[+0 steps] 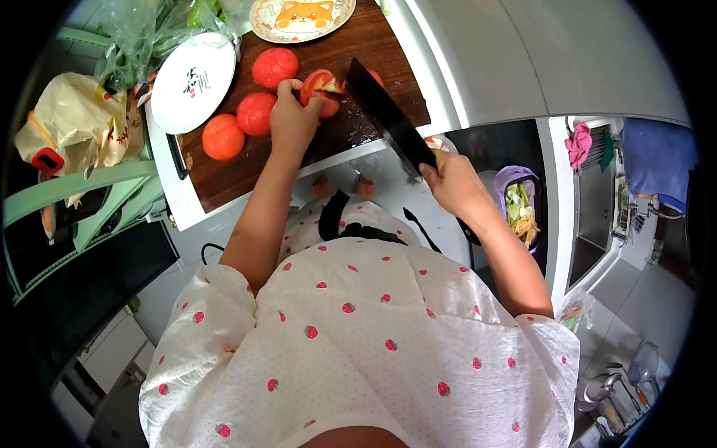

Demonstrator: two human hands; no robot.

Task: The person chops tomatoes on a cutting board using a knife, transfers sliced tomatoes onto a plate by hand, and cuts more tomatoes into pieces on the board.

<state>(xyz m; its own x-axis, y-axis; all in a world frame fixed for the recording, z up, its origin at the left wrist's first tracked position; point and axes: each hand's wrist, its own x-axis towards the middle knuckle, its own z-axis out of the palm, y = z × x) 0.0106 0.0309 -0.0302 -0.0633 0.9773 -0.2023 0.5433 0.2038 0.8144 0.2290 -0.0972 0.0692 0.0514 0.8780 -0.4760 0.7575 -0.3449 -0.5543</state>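
Note:
On the dark wooden cutting board [231, 179] my left hand [293, 119] grips a peeled, cut tomato [320, 84], its inside and pale core showing. My right hand [455, 183] is wrapped round the handle of a black-bladed kitchen knife [385, 108]. The blade slants over the board just right of the cut tomato, apart from it. Behind the blade a bit of red tomato [376, 77] peeks out. Whole peeled tomatoes lie left of my left hand: one at the back [274, 67], one in the middle [255, 114] and one in front [223, 137].
A white plate [194, 78] lies at the board's left, and a plate with a cartoon animal [302, 19] at its far edge. Plastic bags of greens [149, 45] stand behind. A purple-rimmed bin with scraps [515, 175] is below right. A cream bag [78, 119] hangs left.

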